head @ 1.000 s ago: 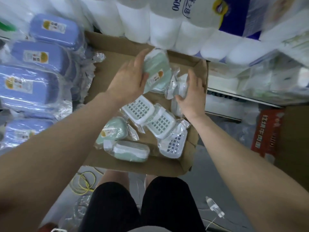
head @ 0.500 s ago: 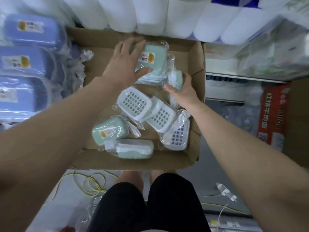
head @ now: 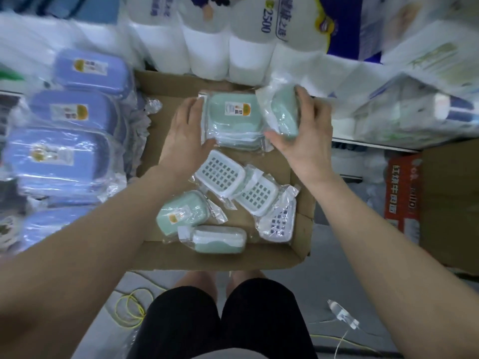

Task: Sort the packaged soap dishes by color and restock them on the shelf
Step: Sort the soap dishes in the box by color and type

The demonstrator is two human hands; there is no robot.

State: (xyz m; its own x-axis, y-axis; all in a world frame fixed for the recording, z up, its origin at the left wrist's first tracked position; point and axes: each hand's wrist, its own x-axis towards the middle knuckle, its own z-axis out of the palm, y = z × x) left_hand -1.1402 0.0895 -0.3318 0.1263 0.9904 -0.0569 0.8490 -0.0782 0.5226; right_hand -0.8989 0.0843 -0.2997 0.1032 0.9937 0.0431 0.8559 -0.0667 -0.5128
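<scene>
Currently: right hand (head: 305, 141) grips bagged green soap dish (head: 283, 114), tilted. Left hand (head: 185, 136) open, flat against side of green dish stack (head: 233, 120) between both hands, inside cardboard box (head: 207, 257).

"2500" on toilet paper pack (head: 261, 24).

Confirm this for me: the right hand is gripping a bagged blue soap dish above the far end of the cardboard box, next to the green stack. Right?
Not quite. The head view shows the right hand gripping a bagged green soap dish, not a blue one. The rest holds: it is above the far end of the cardboard box, next to the green stack.
</scene>
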